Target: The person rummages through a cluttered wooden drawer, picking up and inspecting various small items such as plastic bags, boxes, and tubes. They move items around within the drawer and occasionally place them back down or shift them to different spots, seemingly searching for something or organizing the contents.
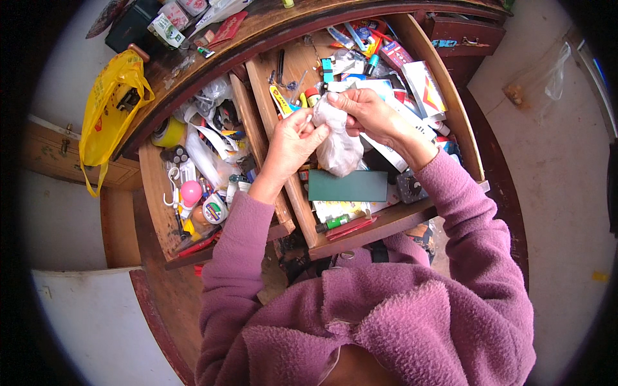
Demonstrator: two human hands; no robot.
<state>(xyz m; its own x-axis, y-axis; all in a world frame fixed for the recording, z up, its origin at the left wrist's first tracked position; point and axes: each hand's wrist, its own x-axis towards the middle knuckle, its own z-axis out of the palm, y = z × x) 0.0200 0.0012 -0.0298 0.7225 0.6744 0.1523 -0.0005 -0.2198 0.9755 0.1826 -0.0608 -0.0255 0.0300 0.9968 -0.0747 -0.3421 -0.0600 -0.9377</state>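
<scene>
My left hand (297, 140) and my right hand (362, 112) both hold a bunched white plastic bag (340, 152) by its gathered top. The bag's rounded lower part hangs over the right-hand open drawer (301, 212); what is in it cannot be made out. Just below the bag lies a dark green flat box (347, 186). A green tube (333, 223) and red paper items (351, 227) lie near the drawer's front. A red-capped bottle (312, 96) stands just behind the bag, and a white box with a red and yellow pattern (425, 89) leans at the right.
The left open drawer (157, 202) holds a tape measure (215, 209), a pink ball-shaped item (191, 192), a yellow tape roll (169, 132) and plastic bags. A yellow plastic bag (108, 106) hangs at the wooden desktop's left edge (159, 82). Small boxes and a red booklet (229, 28) lie on the desktop.
</scene>
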